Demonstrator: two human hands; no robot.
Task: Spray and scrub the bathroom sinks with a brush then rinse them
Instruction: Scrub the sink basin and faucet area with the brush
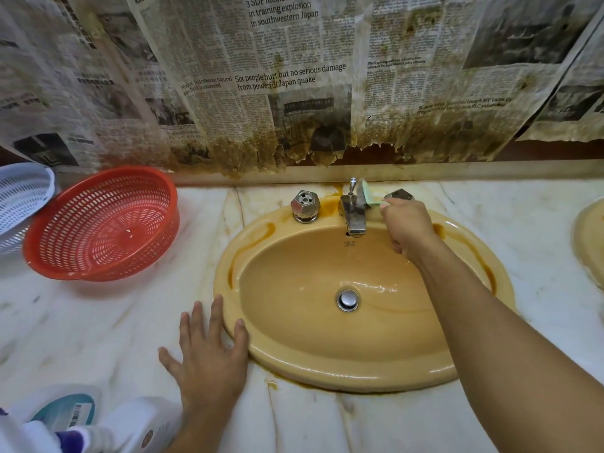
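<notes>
A yellow-orange oval sink (pixel 327 364) is set in a marble counter, with a metal drain plug (pixel 347 299) at its bottom. My right hand (pixel 407 225) grips a green-handled brush (pixel 365 195) and holds its bristles against the metal faucet (pixel 353 212) at the sink's back. The left tap knob (pixel 305 206) stands free; the right knob (pixel 399 194) is partly hidden behind my right hand. My left hand (pixel 209 353) rests flat with fingers spread on the counter, its thumb touching the sink's front left rim.
A red perforated basket (pixel 101 223) leans on a white one (pixel 23 197) at the left of the counter (pixel 98 322). White bottles (pixel 140 423) lie at the bottom left. Stained newspaper (pixel 294 76) covers the wall. A second sink's rim (pixel 588 243) shows at right.
</notes>
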